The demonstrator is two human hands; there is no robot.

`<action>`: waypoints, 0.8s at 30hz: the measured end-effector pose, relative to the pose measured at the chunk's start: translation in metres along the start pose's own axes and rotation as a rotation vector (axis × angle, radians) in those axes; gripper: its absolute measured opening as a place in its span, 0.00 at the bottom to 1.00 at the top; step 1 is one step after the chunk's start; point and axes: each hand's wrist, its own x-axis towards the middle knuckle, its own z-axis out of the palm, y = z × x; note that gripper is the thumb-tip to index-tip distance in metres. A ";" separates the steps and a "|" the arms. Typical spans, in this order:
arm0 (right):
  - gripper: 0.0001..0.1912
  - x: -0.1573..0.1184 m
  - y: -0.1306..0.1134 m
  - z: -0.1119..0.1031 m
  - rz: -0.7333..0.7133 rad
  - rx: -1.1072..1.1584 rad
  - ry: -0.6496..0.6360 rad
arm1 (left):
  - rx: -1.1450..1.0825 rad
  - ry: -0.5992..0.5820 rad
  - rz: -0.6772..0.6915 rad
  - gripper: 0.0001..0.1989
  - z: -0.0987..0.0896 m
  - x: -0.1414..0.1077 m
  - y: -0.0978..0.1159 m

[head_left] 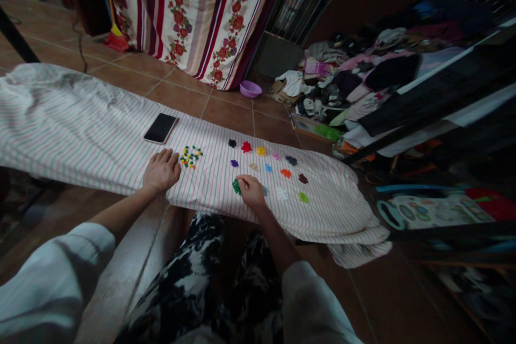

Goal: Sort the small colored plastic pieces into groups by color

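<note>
My left hand (pixel 162 170) lies flat on the striped cloth, fingers stretched out and holding nothing. Just beyond its fingertips is a loose group of small green, yellow and orange pieces (pixel 191 157). The thumb and fingers of my right hand (pixel 251 191) are pinched together at the edge of a small green heap (pixel 236 187); whatever is between them is too small to make out. Sorted heaps in single colours spread around it, among them red (pixel 246 147), yellow (pixel 261 151), orange (pixel 286 173), white (pixel 281 193) and light green (pixel 303 197). A grey heap (pixel 265 190) is partly hidden behind my right hand.
A phone (pixel 160 128) with a dark screen rests on the striped cloth (pixel 92 123), left of the pieces. On the tiled floor beyond are a purple basin (pixel 250 89) and a red broom (pixel 116 41). Piled clothes (pixel 355 72) and a dark metal frame (pixel 387 142) stand at the right.
</note>
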 end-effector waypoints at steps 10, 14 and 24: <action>0.12 0.019 -0.013 -0.001 -0.029 0.037 0.024 | 0.052 -0.025 -0.003 0.24 0.000 0.000 0.001; 0.12 0.036 -0.024 0.012 -0.057 0.013 -0.034 | 0.053 -0.035 -0.005 0.24 0.000 0.001 0.002; 0.12 0.077 -0.060 0.063 -0.141 -0.022 -0.126 | 0.072 -0.007 0.014 0.23 0.001 0.001 0.002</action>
